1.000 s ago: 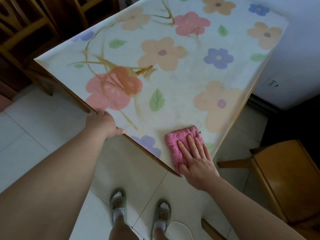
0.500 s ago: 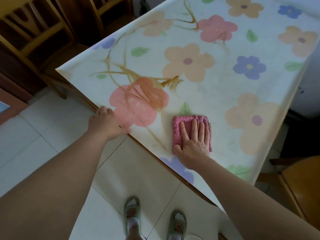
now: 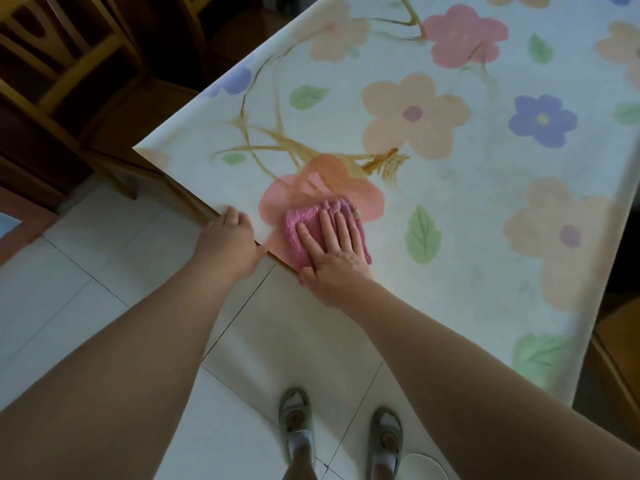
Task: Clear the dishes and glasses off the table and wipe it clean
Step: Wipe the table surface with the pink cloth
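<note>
A folded pink cloth (image 3: 299,233) lies on the flowered tablecloth of the table (image 3: 467,202), at the near edge over a pink flower. My right hand (image 3: 332,251) presses flat on the cloth with straight fingers. My left hand (image 3: 230,244) grips the table's near edge just left of the cloth, fingers curled over the top and thumb along the edge. Brown smeared streaks (image 3: 277,140) cross the tablecloth beyond the cloth. No dishes or glasses show on the table.
Wooden chairs (image 3: 69,81) stand at the far left by the table's corner. Another wooden seat (image 3: 620,337) sits at the right edge. White tiled floor (image 3: 86,271) lies below, with my slippered feet (image 3: 298,420) and a white round object (image 3: 424,467) near them.
My right hand has slid the pink cloth leftward along the near edge, from the right part of the table onto the pink flower. My left hand stays on the edge.
</note>
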Tool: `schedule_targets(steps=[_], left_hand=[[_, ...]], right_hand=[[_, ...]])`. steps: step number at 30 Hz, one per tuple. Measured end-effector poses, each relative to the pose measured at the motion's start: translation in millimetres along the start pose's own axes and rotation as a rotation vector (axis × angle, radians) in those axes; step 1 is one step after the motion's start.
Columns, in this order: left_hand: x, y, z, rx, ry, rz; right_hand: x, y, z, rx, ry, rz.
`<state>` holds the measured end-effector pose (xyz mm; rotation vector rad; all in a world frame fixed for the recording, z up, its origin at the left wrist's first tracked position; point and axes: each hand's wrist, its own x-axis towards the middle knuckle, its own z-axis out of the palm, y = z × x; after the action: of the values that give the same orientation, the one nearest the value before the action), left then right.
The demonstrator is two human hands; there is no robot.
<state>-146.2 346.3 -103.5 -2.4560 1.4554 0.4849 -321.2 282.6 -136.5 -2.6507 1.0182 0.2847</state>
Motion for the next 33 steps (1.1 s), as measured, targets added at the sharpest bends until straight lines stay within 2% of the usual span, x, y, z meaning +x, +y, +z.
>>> schedule_targets(steps=[2, 5, 10, 14, 20, 29, 33], left_hand=[[-1.1, 1.3, -1.7, -0.008, -0.033, -0.005], [-4.1, 1.9, -8.3, 0.004, -0.063, -0.015], [-4.3, 8.5, -18.4, 0.039, -0.124, -0.053], [1.7, 12.6, -28.8, 0.081, -0.128, -0.049], [31.9, 4.4, -36.9, 0.055, -0.061, -0.143], [61.3, 3.6, -44.9, 0.131, -0.210, -0.173], [64.4, 4.0, -43.5, 0.131, -0.218, -0.178]], right_hand=[[-26.2, 5.5, 7.5, -0.028, 0.015, -0.060], [-61.2, 19.4, 12.2, -0.032, -0.020, -0.054], [-108.6, 57.3, 12.3, -0.018, -0.073, 0.056], [-112.4, 86.6, 7.5, 0.011, -0.071, 0.218], [-63.9, 123.2, -13.3, 0.090, -0.019, 0.374], [59.5, 161.0, -56.1, 0.176, -0.016, 0.611], [103.4, 138.7, -64.2, 0.181, -0.009, 0.594]])
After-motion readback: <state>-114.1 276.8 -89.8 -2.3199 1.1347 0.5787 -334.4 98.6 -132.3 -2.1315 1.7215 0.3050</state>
